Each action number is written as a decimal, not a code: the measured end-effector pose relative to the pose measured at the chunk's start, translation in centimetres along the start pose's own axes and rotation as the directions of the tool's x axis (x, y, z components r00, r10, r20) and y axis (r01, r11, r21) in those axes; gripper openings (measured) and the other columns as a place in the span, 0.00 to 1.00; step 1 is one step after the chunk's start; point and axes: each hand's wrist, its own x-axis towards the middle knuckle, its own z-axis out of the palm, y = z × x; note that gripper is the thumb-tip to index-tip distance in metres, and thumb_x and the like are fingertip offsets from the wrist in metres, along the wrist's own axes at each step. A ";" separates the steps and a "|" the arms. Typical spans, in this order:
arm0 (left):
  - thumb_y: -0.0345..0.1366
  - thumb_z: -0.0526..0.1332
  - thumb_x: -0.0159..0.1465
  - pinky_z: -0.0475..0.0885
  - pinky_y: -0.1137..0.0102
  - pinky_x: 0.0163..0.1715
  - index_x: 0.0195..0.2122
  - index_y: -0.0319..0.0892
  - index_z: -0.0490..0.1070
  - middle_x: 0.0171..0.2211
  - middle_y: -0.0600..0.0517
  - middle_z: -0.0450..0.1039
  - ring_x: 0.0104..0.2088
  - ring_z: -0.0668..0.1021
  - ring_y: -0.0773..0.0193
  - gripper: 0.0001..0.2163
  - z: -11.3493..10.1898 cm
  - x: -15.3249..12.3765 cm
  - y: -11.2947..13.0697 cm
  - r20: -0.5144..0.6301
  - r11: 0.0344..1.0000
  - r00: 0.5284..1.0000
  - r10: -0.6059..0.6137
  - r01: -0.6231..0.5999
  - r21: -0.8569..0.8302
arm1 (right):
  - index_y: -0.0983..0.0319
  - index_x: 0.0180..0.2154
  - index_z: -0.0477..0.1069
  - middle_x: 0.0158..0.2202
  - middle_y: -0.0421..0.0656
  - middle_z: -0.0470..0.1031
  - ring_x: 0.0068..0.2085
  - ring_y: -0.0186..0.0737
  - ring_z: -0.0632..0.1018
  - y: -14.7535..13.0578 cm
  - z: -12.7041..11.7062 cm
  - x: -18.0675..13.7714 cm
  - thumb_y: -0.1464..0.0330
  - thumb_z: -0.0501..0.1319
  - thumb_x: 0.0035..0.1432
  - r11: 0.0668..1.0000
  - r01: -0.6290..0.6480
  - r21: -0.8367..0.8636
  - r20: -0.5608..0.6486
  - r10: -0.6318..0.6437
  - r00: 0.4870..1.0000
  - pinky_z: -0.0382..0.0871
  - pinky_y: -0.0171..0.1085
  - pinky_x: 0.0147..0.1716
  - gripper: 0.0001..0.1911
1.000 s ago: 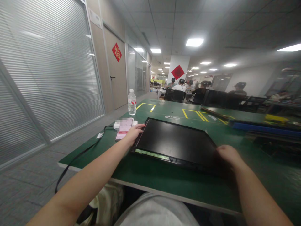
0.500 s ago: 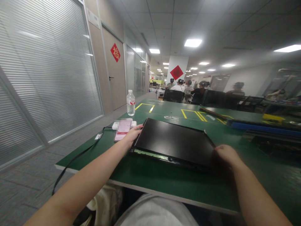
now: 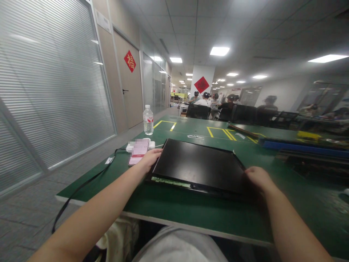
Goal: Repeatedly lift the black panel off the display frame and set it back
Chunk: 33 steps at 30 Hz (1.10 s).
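Observation:
A black LCD panel [image 3: 199,163] lies across my view just above or on the green table, its dark glossy face up. A green circuit strip [image 3: 170,182] runs along the left part of its near edge. My left hand [image 3: 152,157] grips the panel's left side, with the fingertips at the frame. On the opposite side, my right hand [image 3: 259,177] is closed around the right edge, its lower fingers hidden under the panel and in shadow.
Left of the panel, a phone [image 3: 139,150] lies beside white items and a black cable [image 3: 89,178]. A water bottle [image 3: 148,120] stands behind. Yellow tape [image 3: 212,131] marks the green table [image 3: 174,214]. Blue-edged dark parts [image 3: 294,148] lie right. People sit farther back.
The whole view has shifted slightly, so everything appears a little farther left. Both hands keep their hold on the LCD panel, which has hardly moved relative to the table.

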 end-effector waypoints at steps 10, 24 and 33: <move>0.21 0.62 0.55 0.73 0.72 0.21 0.44 0.37 0.80 0.22 0.50 0.79 0.19 0.78 0.63 0.16 0.0 0.2 -0.3 -0.024 0.994 0.998 0.052 -0.050 0.100 | 0.61 0.35 0.82 0.37 0.49 0.82 0.38 0.45 0.81 -0.4 -0.1 -0.4 0.77 0.60 0.50 1.000 0.005 -0.007 -0.037 -0.005 0.999 0.69 0.36 0.35 0.14; 0.31 0.72 0.50 0.76 0.66 0.33 0.39 0.39 0.80 0.34 0.46 0.83 0.30 0.82 0.57 0.14 -0.1 0.1 -0.8 -0.012 0.989 0.996 0.083 -0.081 0.120 | 0.60 0.34 0.82 0.35 0.48 0.82 0.36 0.45 0.81 -0.6 -0.2 -0.5 0.77 0.61 0.47 0.999 0.022 -0.044 -0.052 -0.024 0.998 0.69 0.37 0.34 0.14; 0.34 0.75 0.41 0.75 0.62 0.37 0.34 0.39 0.80 0.33 0.47 0.83 0.32 0.82 0.54 0.16 -0.4 0.1 -0.6 0.073 0.978 0.990 0.118 -0.129 0.162 | 0.60 0.31 0.81 0.34 0.47 0.82 0.38 0.46 0.81 -0.5 -0.5 -0.5 0.77 0.60 0.46 0.997 0.058 -0.043 -0.037 -0.060 0.998 0.71 0.38 0.38 0.13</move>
